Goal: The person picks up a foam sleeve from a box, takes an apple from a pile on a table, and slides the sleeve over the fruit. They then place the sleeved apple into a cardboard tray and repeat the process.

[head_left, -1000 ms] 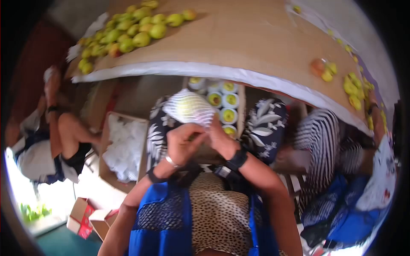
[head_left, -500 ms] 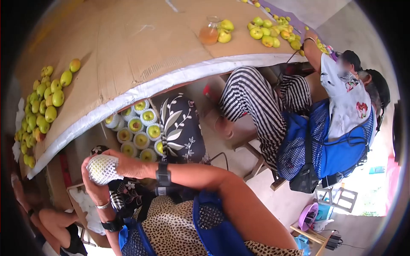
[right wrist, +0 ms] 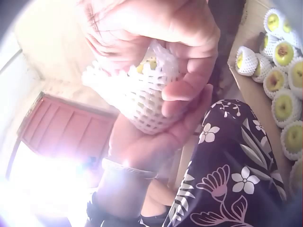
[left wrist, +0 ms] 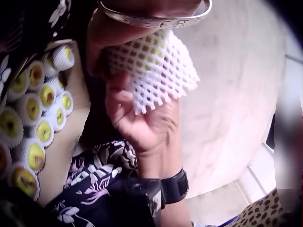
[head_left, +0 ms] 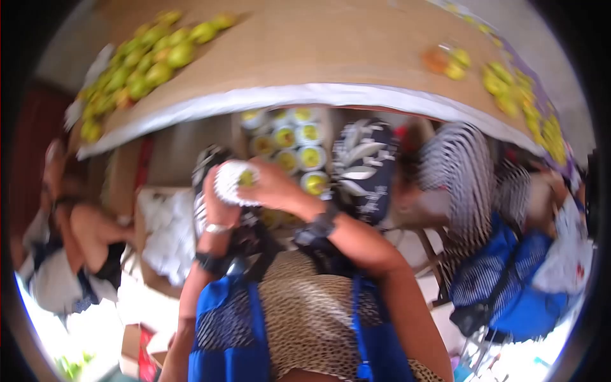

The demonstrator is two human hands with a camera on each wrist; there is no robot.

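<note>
Between both hands, above the knees, is an apple in a white foam net (head_left: 233,183). The left hand (head_left: 219,207) holds it from the left and below, its palm under the net in the right wrist view. The right hand (head_left: 273,184) grips it from the other side; in the right wrist view the fingers of that hand (right wrist: 189,82) curl over the net (right wrist: 151,106). Green skin shows through the mesh of the net (left wrist: 151,66) in the left wrist view. A box (left wrist: 75,94) of netted apples (left wrist: 45,132) stands beside the knee.
A cardboard-covered table (head_left: 318,51) spans the front, with loose apples (head_left: 146,57) at its left and more (head_left: 503,86) at its right near a jar (head_left: 436,58). A box of white nets (head_left: 168,235) stands left. Seated people are on both sides.
The netted apple has turned in the hands, and the head view has swung right and back left. The net's pointed end, raised a second ago, no longer stands up.
</note>
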